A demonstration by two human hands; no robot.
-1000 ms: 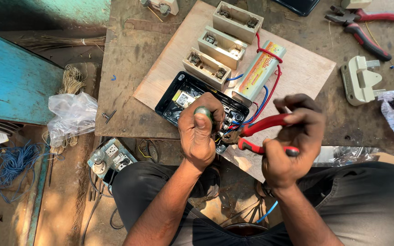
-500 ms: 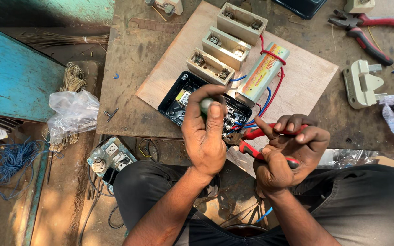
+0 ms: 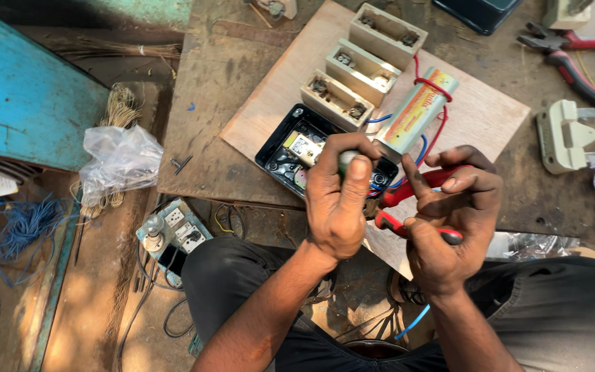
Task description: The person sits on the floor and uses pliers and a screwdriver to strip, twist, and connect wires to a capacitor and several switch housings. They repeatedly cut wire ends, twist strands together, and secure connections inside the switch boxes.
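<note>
Red-handled pliers [image 3: 418, 203] sit in the right hand [image 3: 449, 220] at centre right of the frame, the fingers curled around both handles and pinching them; the upper handle runs from the lower left up toward the right, the lower one lies below it toward the palm. Their long axis slants from right down to the left, with the nose end aimed left toward the other hand, though the tips themselves are hidden behind it. The left hand [image 3: 339, 200], at the centre of the frame, is closed in a fist around a green-handled tool [image 3: 347, 160], thumb laid along its top; the tool points away and downward into the black open box [image 3: 290, 155] just above the knuckles.

That box lies at the lower edge of a pale wooden board [image 3: 476, 114] on the workbench. On the board, rising toward the upper right, stand three cream fuse holders [image 3: 363, 69] in a row, and beside them a long cylindrical part [image 3: 418, 110] with a yellow and red label, tilted from lower left to upper right, with red and blue wires [image 3: 439, 127] looping round it. A second pair of red pliers [image 3: 573, 58] lies at the upper right, a cream fitting [image 3: 562, 138] below it. At left are a crumpled clear plastic bag [image 3: 118, 162] and a socket board [image 3: 173, 231].
</note>
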